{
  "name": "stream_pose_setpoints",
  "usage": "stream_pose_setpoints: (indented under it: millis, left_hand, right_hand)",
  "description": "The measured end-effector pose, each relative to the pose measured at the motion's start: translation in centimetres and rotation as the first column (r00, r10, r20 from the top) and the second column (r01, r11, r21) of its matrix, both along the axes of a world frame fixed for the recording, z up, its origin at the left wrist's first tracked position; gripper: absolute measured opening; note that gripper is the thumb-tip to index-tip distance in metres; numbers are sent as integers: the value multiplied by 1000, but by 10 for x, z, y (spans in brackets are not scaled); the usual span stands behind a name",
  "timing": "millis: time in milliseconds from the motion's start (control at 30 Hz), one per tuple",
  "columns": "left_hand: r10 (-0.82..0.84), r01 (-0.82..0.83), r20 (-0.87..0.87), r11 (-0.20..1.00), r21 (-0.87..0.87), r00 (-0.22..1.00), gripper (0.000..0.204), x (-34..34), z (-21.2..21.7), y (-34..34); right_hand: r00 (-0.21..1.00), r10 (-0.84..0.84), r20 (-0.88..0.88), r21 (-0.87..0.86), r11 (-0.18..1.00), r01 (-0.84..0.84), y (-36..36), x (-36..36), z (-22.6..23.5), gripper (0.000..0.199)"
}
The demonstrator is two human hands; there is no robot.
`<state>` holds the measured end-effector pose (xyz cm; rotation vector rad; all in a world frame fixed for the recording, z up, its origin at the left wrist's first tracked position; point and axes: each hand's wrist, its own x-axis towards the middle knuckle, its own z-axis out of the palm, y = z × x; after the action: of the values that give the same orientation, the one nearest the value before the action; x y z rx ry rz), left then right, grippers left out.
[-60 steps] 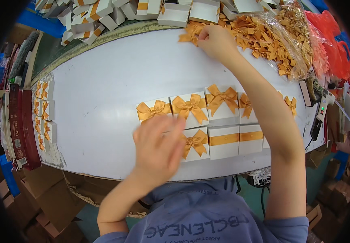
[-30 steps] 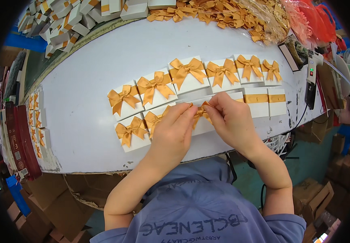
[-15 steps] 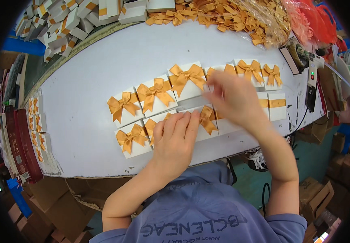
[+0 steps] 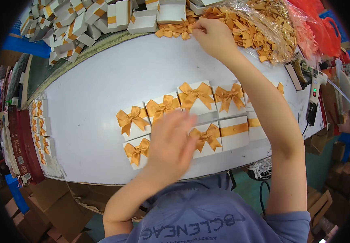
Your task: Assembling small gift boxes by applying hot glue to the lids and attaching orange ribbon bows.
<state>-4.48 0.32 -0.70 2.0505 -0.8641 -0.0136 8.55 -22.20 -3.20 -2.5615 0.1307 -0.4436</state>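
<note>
My right hand (image 4: pixel 215 38) reaches to the far side of the table. Its thumb and fingers pinch a gold ribbon bow at the edge of a heap of loose bows (image 4: pixel 246 30). Blurred by motion, my left hand (image 4: pixel 169 146) hovers over the near row of small white boxes, fingers stretched out, holding nothing visible. A box with a bow (image 4: pixel 206 137) lies just right of it, and another bow-topped box (image 4: pixel 136 153) lies left. A box with only a flat gold band (image 4: pixel 234 129) is farther right. Bows top the visible far-row boxes (image 4: pixel 196 97); my right arm partly hides some.
Open white boxes (image 4: pixel 142 22) pile up at the far left. Clear plastic (image 4: pixel 282 36) and a red bag (image 4: pixel 325 32) lie at the far right. A glue gun (image 4: pixel 316 91) with a cord rests near the right edge. More bowed boxes (image 4: pixel 41 129) line the left edge.
My right hand has moved from the far-row boxes to the bow heap. A bow on a far-row box, earlier behind that hand, now shows. The whole view has shifted slightly.
</note>
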Motion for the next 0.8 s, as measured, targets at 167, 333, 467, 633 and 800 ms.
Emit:
stream_pose_setpoints:
  millis: [167,333,467,633,800]
  left_hand:
    - [-105,-515,-795,710,-481,598,17,58,9,-30]
    - [-194,-423,-734,711,-562,651,14,43,-5,-51]
    - [-153,-253,-642,832,-494,751,10,12,-10,-63]
    - [-92,9,-336,971,-238,937,27,-18,-21,-55]
    - [-159,149,-75,981,-122,984,32,-32,-24,-57]
  right_hand:
    - [956,222,-193,829,557,38,27,-85,33,14]
    - [982,165,-94,929,370,27,39,-143,33,16]
    - [994,45,-97,895,441,67,29,-167,32,14]
    - [983,-21,-180,722,676,147,15,-204,24,11]
    - [987,-86,-138,458,878,140,12,-226,13,13]
